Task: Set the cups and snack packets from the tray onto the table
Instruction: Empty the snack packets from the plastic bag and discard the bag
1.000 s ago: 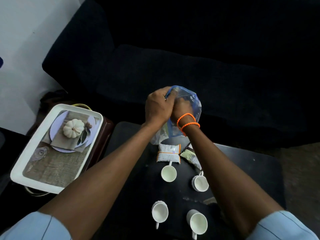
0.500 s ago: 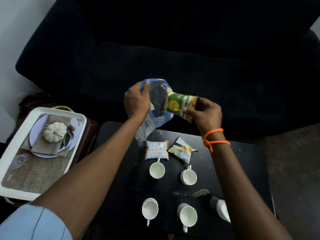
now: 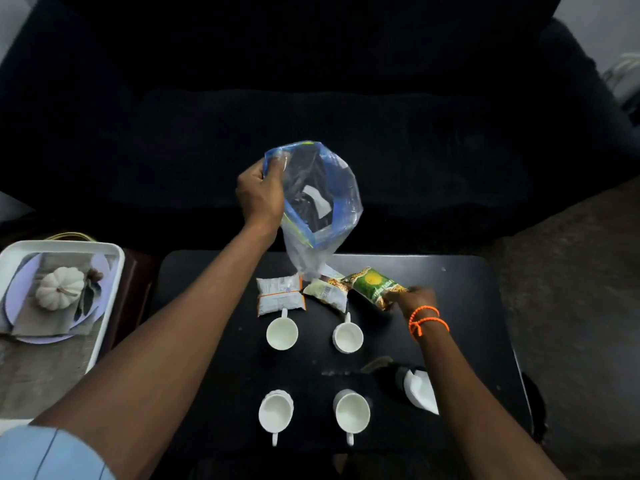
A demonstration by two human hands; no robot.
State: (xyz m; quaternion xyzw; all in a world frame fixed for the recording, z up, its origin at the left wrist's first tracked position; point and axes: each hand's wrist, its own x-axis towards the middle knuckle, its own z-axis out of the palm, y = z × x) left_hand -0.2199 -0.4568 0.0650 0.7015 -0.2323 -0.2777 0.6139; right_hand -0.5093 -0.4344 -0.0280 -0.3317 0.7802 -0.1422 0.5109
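The person is leaning over a small black worktop [image 3: 467,306] set in front of a dark sofa [image 3: 311,116]. The left hand [image 3: 259,195] is holding a clear plastic bag [image 3: 322,202] with a blue zip rim up above the far edge of the worktop; its fingers [image 3: 275,164] are pinching the rim, and the bag is hanging open with its bottom just over the packets. The right hand [image 3: 412,297], with orange bands [image 3: 426,322] at the wrist, is resting low at the worktop, its fingers closed on the near end of a green and yellow snack packet [image 3: 372,287]; whether that packet is already touching the surface cannot be told. Just beside it on the left a pale packet [image 3: 327,292] is lying at a slant, and further left a white packet [image 3: 280,295] with orange edging is lying flat. Four white cups are standing upright in two rows: the far left cup [image 3: 282,333] and far right cup [image 3: 348,337] just below the packets, the near left cup [image 3: 276,414] and near right cup [image 3: 352,414] toward the person. A dark object with a white piece [image 3: 419,389] is sitting near the right forearm. The white tray [image 3: 104,296] is standing well apart to the left, carrying a plate [image 3: 17,282], a cloth and a small white pumpkin [image 3: 59,289].
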